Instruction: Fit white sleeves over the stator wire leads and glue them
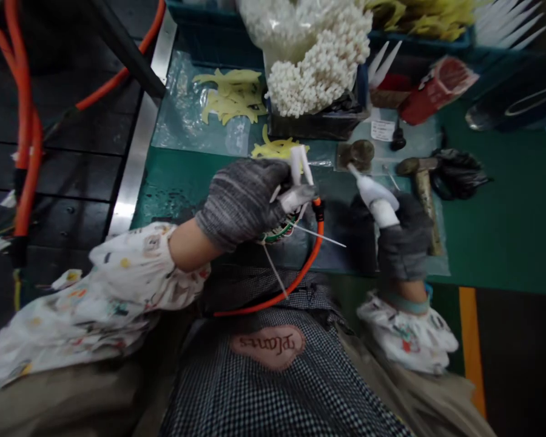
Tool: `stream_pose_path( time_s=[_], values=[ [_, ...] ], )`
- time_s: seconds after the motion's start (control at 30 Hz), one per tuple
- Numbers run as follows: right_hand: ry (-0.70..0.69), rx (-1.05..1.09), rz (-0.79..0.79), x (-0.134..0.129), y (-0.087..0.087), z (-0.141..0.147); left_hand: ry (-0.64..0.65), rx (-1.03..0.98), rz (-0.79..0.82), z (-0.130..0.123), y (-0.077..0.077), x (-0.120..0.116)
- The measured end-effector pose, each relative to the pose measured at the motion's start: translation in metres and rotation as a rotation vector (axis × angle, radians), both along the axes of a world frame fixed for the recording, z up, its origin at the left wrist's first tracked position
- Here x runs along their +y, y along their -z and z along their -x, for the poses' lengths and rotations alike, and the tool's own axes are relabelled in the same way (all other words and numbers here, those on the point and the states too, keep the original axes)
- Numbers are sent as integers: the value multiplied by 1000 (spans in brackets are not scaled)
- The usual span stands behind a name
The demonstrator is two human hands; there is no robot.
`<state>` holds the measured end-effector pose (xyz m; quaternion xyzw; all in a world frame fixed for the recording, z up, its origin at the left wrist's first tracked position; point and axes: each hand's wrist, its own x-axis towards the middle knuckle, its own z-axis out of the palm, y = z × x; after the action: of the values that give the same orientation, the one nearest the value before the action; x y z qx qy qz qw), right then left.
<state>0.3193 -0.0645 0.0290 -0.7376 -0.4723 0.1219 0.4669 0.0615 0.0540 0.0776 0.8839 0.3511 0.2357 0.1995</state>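
My left hand (243, 200), in a grey knitted glove, is closed with a white folded strip (301, 165) upright at its fingertips; the thumb is wrapped in white. Under those fingers is a round part with a green rim (279, 232), mostly hidden by the hand. Thin white ties (321, 235) stick out from it. An orange cable (316, 249) with a black end curves beside it towards my lap. My right hand (404, 237), also gloved, grips a white squeeze bottle (377, 195) with a narrow nozzle. The nozzle tip is close to a small round brown lump (361, 155) on a flat piece.
A bin of small white beads (318, 79) stands at the back, with yellow flat pieces (234, 94) left of it. To the right are a hammer (423, 188), a black bag (459, 173) and a red cup (437, 91). A metal table edge (134, 164) runs along the left.
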Motion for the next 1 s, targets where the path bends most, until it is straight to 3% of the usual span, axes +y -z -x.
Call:
stream_pose_path(
  time_s=[0.1, 0.17, 0.27, 0.33, 0.4, 0.47, 0.53, 0.63, 0.73, 0.8, 1.0],
  values=[
    [-99, -21, -20, 47, 12, -33, 72, 65, -94, 23, 6, -15],
    [-186, -64, -43, 83, 26, -50, 46, 188, -96, 33, 5, -27],
    [-139, -168, -35, 125, 52, -59, -50, 452, -9, 33, -5, -42],
    [-85, -215, -47, 132, 61, -55, -71, 591, 36, 25, -13, -46],
    [-44, -254, -147, 119, 55, -45, -69, 635, 42, 16, -18, -45],
    [-31, -296, -324, 88, 36, -30, -64, 618, 47, 12, -19, -40],
    [-58, -325, -392, 49, 13, -9, -25, 587, 65, 13, -18, -34],
    [-286, -515, -149, -1, -7, 30, 27, 551, 64, 18, -13, -29],
    [-525, -610, 80, -22, -4, 62, 43, 483, 13, 23, -7, -29],
    [-608, -601, 178, -23, 5, 74, 46, 441, -27, 25, -1, -32],
    [-552, -520, 176, -22, 28, 84, 3, 348, -103, 25, 16, -41]
  ],
)
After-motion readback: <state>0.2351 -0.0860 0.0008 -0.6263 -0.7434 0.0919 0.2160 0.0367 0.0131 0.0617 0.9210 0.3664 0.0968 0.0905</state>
